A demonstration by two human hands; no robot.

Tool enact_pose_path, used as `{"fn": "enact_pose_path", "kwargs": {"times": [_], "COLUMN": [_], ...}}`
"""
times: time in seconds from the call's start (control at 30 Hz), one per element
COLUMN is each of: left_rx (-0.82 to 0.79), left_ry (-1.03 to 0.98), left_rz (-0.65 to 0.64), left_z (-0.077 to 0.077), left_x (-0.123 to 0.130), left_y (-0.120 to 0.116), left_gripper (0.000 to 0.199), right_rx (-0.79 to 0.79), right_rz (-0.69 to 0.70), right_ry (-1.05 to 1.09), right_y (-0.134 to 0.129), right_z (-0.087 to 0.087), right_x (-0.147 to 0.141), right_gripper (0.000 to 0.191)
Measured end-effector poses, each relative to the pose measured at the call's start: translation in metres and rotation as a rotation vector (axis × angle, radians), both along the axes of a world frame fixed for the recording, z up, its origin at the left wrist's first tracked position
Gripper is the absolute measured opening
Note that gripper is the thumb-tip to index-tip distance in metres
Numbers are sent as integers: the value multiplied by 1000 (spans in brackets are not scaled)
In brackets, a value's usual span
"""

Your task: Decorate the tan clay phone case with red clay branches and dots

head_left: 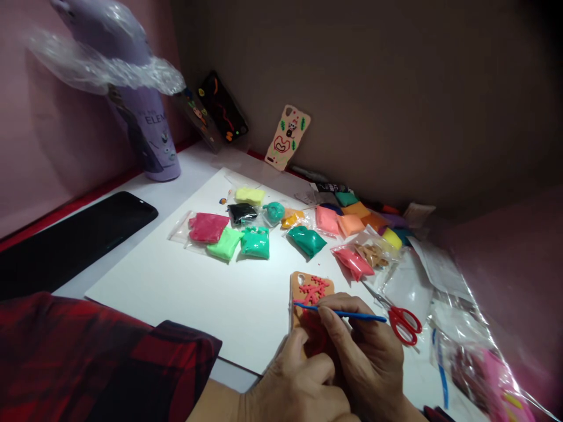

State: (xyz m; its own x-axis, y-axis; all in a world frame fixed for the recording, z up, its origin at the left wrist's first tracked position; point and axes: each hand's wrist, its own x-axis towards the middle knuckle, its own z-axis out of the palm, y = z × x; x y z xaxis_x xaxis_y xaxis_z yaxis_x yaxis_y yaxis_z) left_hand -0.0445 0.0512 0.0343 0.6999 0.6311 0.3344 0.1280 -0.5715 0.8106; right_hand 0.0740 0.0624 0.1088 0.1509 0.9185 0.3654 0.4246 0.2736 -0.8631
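The white tabletop (191, 164) carries a broad white board (176, 293), with a purple tumbler (165, 155) towards the back corner and a black smartphone (94, 231) (cut off at the frame's edge) to the left. The left hand (294, 381) curls at the lower end of the case, a fingertip near its edge; whether it grips or only steadies it, I cannot tell. The right hand (367, 346) pinches a slim blue modelling tool between thumb and forefinger. The tan phone case (295, 293) is at the board's near right, beyond the crimson clay packet (209, 227), red-handled scissors (392, 309) to its right. The blue modelling tool (360, 317) slants across it, tip by the coral clay pieces (314, 289).

The step in hand looks like fine placing or shaping of clay; the next move calls for a light, steady tip. The case's lower half is covered by fingers and shadow.
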Motion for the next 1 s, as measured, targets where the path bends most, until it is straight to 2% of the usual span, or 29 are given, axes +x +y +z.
{"fn": "enact_pose_path", "kwargs": {"times": [0.1,0.27,0.37,0.47,0.53,0.7,0.87,1.0], "left_rx": [-215,-632,-678,-712,-679,-312,-156,-112], "left_ry": [-64,-184,-186,-191,-180,-28,-10,2], "left_rz": [-29,57,69,63,62,34,-18,41], "left_z": [-3,-12,-20,-22,-19,-4,-4,-8], "left_x": [3,26,40,41,37,35,36,29], "left_y": [-1,-4,-6,-7,-6,-1,2,-1], "left_gripper": [21,44,55,60,59,52,51,55], "right_rx": [-9,22,21,16,19,51,65,62], "right_rz": [35,40,4,6,24,77,58,51], "right_ry": [-38,-75,-37,-23,-44,-150,-156,-90], "right_y": [-1,-1,-3,-4,-3,1,-1,-3], "right_z": [-4,-7,-8,-8,-8,-5,-4,-5], "right_x": [4,5,4,4,4,5,4,4], "right_gripper": [11,12,13,13,13,12,13,16]}}
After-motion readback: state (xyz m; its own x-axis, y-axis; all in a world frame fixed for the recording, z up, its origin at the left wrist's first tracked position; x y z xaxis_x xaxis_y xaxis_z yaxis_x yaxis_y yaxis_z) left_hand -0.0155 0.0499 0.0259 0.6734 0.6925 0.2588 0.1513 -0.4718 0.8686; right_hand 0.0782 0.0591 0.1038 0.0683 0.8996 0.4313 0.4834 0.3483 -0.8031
